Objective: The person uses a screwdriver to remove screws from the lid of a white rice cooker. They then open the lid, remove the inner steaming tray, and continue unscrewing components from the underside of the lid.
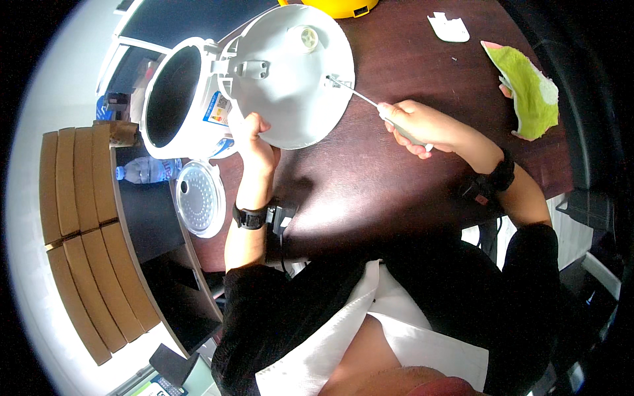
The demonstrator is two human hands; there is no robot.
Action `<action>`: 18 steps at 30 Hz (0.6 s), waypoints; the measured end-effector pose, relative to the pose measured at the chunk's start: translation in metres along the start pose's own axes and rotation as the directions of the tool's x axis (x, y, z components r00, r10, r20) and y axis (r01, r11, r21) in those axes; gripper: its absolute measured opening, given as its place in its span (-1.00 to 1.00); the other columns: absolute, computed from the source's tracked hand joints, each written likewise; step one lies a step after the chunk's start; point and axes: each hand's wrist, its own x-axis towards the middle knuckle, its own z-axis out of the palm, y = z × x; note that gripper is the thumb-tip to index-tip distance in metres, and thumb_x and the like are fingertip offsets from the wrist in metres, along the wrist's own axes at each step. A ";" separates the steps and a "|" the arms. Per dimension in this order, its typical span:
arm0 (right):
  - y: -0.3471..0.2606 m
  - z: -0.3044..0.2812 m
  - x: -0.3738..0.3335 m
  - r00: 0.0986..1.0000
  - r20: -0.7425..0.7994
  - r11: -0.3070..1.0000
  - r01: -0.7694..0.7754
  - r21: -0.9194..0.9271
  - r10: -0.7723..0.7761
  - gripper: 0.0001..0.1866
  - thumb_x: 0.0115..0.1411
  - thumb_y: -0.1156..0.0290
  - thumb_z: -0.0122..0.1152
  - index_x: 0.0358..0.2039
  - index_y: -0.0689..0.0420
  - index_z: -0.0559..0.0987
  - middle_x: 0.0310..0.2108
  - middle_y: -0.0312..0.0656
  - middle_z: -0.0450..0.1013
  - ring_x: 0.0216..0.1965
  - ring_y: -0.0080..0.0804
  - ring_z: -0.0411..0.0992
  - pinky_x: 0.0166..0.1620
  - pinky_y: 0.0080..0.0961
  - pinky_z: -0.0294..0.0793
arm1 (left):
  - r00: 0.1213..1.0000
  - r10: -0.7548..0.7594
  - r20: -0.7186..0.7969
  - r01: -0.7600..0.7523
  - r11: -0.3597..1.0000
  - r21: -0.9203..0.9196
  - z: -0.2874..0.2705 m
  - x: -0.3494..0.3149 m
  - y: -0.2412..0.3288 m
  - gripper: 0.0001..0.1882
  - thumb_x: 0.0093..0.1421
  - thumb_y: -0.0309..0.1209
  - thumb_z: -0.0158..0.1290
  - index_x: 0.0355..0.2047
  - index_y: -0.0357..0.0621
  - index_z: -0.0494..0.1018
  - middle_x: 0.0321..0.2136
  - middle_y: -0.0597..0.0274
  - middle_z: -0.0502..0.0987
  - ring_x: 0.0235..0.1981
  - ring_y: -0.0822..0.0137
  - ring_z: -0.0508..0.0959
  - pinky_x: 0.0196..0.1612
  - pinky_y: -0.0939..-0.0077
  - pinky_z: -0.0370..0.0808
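Observation:
A white rice cooker (214,76) lies tilted on the table, its dark round opening (175,96) at the left. Its round white lid (290,105) is swung open, inner face toward me. My left hand (257,145) grips the edge where lid and body meet, thumb in front and most fingers hidden. In my right hand (419,125) is a thin screwdriver (362,98), held by its pale handle. Its tip meets a small dark slot near the lid's right edge. A round perforated inner lid (200,198) with a clear rim lies below the cooker.
The brown table (356,191) bears a broken white plastic piece (449,28) and a green-and-white cloth (530,96) at the right. A yellow object (340,6) sits at the far edge. Leftward are a clear bottle (145,170) and several stacked cardboard boxes (99,277).

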 end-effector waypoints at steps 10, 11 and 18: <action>0.017 -0.018 0.014 0.834 -0.163 0.629 0.254 -0.734 -0.527 -0.53 0.33 0.03 -0.19 -0.40 0.25 0.38 -0.77 -0.26 0.22 -0.83 -0.54 0.24 -0.73 -0.54 0.26 | 0.999 0.033 0.039 -0.034 0.999 0.038 0.001 0.003 0.001 -0.79 -0.15 -0.50 -0.15 -0.43 -0.21 0.33 -0.49 0.30 0.29 -0.45 0.42 0.32 -0.33 0.57 0.33; 0.029 -0.024 0.021 0.679 -0.083 0.389 0.311 -0.867 -0.730 -0.53 0.32 0.04 -0.17 -0.39 0.26 0.40 -0.76 -0.25 0.23 -0.81 -0.52 0.26 -0.70 -0.52 0.29 | 0.998 0.038 0.047 -0.040 0.998 0.054 0.003 0.005 0.002 -0.79 -0.15 -0.50 -0.15 -0.43 -0.21 0.33 -0.49 0.30 0.30 -0.45 0.42 0.32 -0.33 0.57 0.33; -0.012 -0.016 -0.009 0.997 -0.039 0.987 -0.076 -0.142 0.072 -0.51 0.34 -0.03 -0.26 -0.39 0.19 0.37 -0.75 -0.32 0.22 -0.86 -0.60 0.17 -0.80 -0.62 0.17 | 0.998 0.055 0.035 -0.058 0.993 0.106 0.011 0.007 0.010 -0.81 -0.14 -0.51 -0.14 -0.46 -0.25 0.38 -0.57 0.36 0.31 -0.52 0.48 0.27 -0.38 0.64 0.22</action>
